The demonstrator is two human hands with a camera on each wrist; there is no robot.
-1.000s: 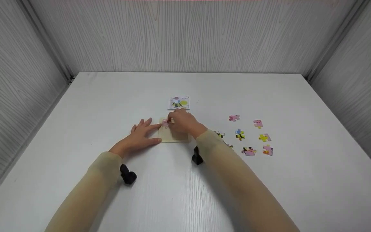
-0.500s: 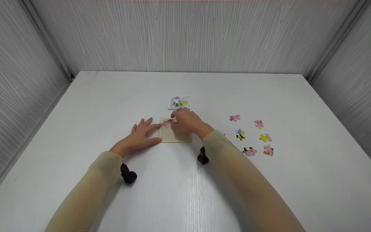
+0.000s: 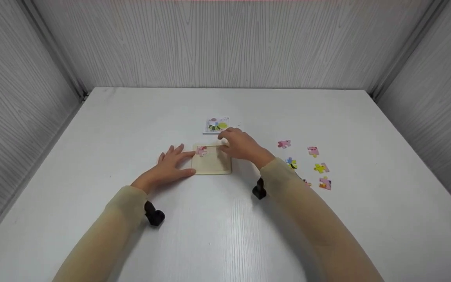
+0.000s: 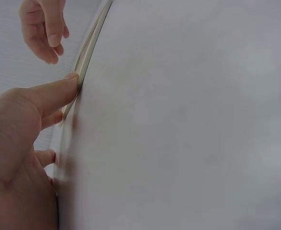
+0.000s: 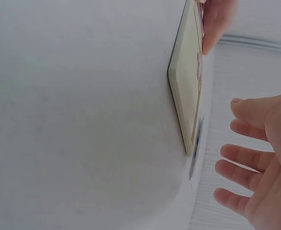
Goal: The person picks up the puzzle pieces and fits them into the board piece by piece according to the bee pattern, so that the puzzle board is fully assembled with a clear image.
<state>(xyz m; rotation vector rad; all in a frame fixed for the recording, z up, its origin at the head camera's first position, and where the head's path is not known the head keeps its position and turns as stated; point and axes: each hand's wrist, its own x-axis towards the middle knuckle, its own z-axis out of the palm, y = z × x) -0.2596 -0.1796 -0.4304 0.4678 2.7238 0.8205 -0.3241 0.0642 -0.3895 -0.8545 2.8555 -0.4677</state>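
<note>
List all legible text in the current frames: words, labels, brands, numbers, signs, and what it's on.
Readable text: none in any view.
Picture card: tiny marks near its top edge, too small to tell if they are lettering.
Loose puzzle pieces: printed colours and shapes; too small to rule out lettering.
Tray: no lettering visible.
Black wrist devices: no readable marking.
</note>
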